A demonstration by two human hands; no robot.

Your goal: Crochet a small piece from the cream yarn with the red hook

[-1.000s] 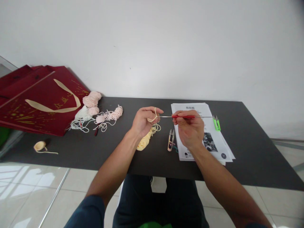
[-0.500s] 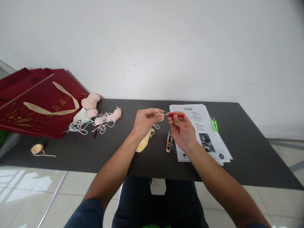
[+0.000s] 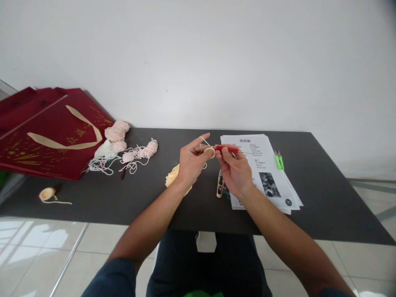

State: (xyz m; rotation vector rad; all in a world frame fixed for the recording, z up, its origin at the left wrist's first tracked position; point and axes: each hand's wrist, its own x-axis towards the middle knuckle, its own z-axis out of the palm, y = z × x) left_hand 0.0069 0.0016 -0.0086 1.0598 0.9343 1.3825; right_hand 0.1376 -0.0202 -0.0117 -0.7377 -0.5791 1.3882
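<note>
Pale yellow yarn (image 3: pixel 202 140) runs over the raised index finger of my left hand (image 3: pixel 192 163), and a loop of it is pinched at the thumb. Held in my right hand (image 3: pixel 236 171) is a crochet hook (image 3: pixel 227 149) with a red grip, its thin metal tip pointing left into the yarn by the left thumb. The two hands almost touch. Partly behind my left wrist lies the yellow yarn ball (image 3: pixel 172 175). Thread snips (image 3: pixel 219 185) with a cream handle lie below my right fingers, partly covered by the hand.
Printed sheets (image 3: pixel 269 165) lie under and beyond my right hand, with green snips (image 3: pixel 279 161) on their right edge. Pink yarn (image 3: pixel 116 132) and white yarn (image 3: pixel 104 150) sit at left by red gift bags (image 3: pixel 55 136). A small cream crocheted cup (image 3: pixel 47 194) lies near the front left.
The hook has moved left to meet the yarn at my left hand. My left index finger has lifted, stretching the yarn. The yellow ball now shows left of my wrist.
</note>
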